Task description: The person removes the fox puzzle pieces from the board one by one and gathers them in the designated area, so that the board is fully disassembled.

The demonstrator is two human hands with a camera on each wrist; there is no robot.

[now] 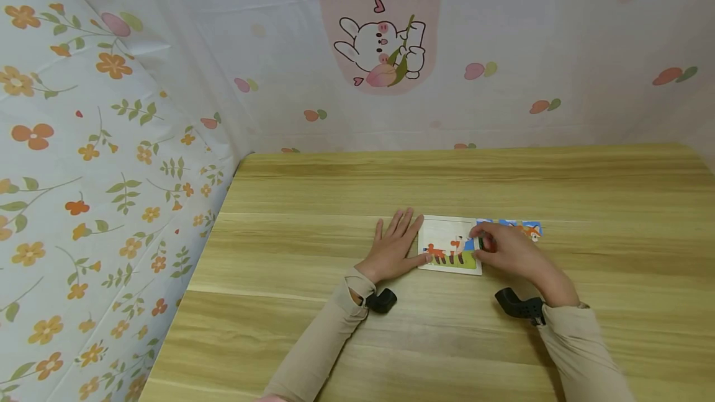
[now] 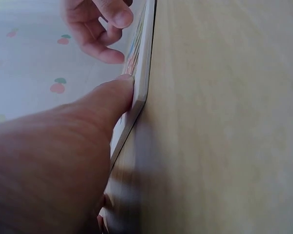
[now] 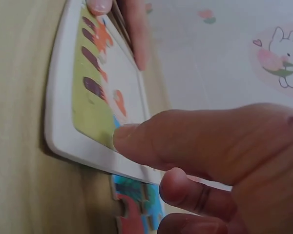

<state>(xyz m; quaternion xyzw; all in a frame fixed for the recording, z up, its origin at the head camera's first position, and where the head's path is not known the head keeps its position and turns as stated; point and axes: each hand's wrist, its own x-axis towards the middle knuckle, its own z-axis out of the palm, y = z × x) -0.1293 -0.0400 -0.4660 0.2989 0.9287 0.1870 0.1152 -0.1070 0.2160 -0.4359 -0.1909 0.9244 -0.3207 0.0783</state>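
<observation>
A white-framed puzzle board (image 1: 450,272) lies on the table, with orange, green and blue pieces along its lower part and right side. The left hand (image 1: 392,252) is spread flat at its left edge, fingers straight on the table and thumb on the frame; the left wrist view shows that thumb (image 2: 118,92) on the rim. At the board's right edge is the right hand (image 1: 511,253), thumb and index finger bent and apart. In the right wrist view its thumb (image 3: 136,141) touches the picture near the frame; the index fingertip is hidden, and no held piece shows.
Loose puzzle pieces (image 1: 532,228) lie on the table behind and right of the board, partly covered by the right hand; some pieces (image 3: 129,204) show beside the frame. A printed cloth (image 1: 503,30) hangs behind the wooden table (image 1: 290,253), another at the left.
</observation>
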